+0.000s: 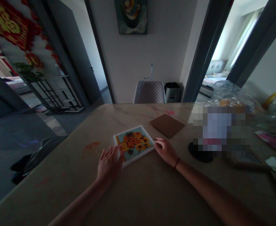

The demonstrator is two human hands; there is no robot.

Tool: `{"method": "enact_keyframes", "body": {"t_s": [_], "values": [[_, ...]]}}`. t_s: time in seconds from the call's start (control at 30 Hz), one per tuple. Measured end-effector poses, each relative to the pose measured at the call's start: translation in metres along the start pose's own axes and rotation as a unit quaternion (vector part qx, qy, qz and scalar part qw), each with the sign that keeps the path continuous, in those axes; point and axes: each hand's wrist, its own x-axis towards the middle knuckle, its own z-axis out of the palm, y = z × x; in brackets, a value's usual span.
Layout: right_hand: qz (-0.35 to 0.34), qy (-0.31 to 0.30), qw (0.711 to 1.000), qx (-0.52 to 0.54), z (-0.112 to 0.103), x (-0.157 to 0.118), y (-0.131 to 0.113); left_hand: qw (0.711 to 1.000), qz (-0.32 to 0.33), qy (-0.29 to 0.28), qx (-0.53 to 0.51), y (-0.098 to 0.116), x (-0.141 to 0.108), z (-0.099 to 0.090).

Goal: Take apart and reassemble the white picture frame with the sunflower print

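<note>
Sunflower picture (134,141) in white frame lies face up, tilted at an angle, on the table (138,194), between both hands; left hand (109,163) is laid over its near left side, fingers stretched out, not closed around it. Right hand (165,150), with red wristband (177,163), has bent fingers at the frame's right corner, can't tell if pinched on it or just touching. Brown square board (167,125) lies flat just beyond, near the right hand, chair (149,92) past the table's far edge.
</note>
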Motion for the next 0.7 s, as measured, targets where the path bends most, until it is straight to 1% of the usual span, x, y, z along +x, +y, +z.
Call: {"method": "enact_keyframes", "body": {"t_s": [0.07, 0.17, 0.23, 0.33, 0.4, 0.5, 0.57, 0.63, 0.7], "values": [[0.038, 0.007, 0.996, 0.084, -0.003, 0.004, 0.001, 1.000, 0.004, 0.011, -0.012, 0.002, -0.001, -0.009], [0.096, 0.034, 0.975, 0.200, -0.007, 0.009, 0.004, 0.999, -0.026, 0.022, -0.024, 0.007, -0.003, -0.017], [0.114, 0.050, 0.964, 0.236, -0.007, 0.012, 0.007, 0.999, -0.025, 0.022, -0.031, 0.011, -0.004, -0.018], [0.137, 0.061, 0.947, 0.284, -0.003, 0.013, 0.011, 0.999, 0.002, 0.023, -0.037, 0.015, -0.006, -0.016], [0.169, 0.058, 0.919, 0.352, 0.000, 0.013, 0.012, 0.999, 0.009, 0.017, -0.042, 0.016, -0.007, -0.015], [0.216, 0.047, 0.866, 0.449, -0.001, 0.012, 0.011, 0.998, 0.003, 0.005, -0.057, 0.015, -0.007, -0.015], [0.233, 0.049, 0.839, 0.489, -0.003, 0.012, 0.008, 0.998, 0.003, 0.019, -0.065, 0.013, -0.006, -0.015], [0.243, 0.051, 0.823, 0.510, -0.005, 0.012, 0.005, 0.996, 0.007, 0.049, -0.067, 0.012, -0.005, -0.014], [0.243, 0.045, 0.820, 0.516, -0.006, 0.012, 0.002, 0.995, 0.015, 0.073, -0.068, 0.012, -0.005, -0.013]]}}
